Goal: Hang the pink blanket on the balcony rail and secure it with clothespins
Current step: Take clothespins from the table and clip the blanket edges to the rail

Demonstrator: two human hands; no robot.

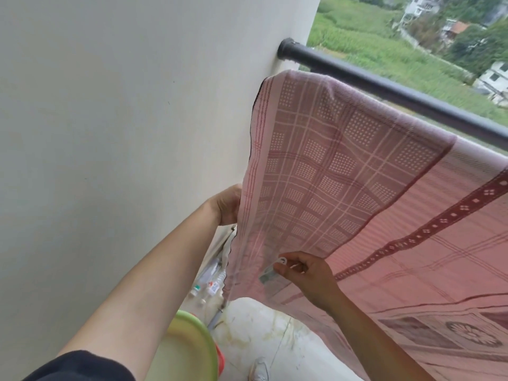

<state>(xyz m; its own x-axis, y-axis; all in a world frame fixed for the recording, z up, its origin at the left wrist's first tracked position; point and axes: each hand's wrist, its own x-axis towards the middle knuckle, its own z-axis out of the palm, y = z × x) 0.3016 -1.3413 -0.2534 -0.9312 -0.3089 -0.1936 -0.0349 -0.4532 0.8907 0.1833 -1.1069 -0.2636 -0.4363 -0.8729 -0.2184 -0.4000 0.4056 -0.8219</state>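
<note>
Right hand (310,279) pinches a pale clothespin (270,270) against the pink blanket (343,171), near its lower edge. Left hand (228,206) grips blanket's side edge, fingers hidden behind cloth. Blanket's draped over the dark balcony rail (384,86), w/ its left end just beside the white wall (123,119). Green basin (192,347) below, on floor.

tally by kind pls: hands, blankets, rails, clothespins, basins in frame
Hands: 2, left hand gripping the blanket's edge, right hand holding the clothespin
Pink blanket: 1, draped over the rail
Balcony rail: 1
Clothespin: 1, white, at the blanket's lower part
Green basin: 1
Total: 6
Small bottles on the floor are too blurred to count.
</note>
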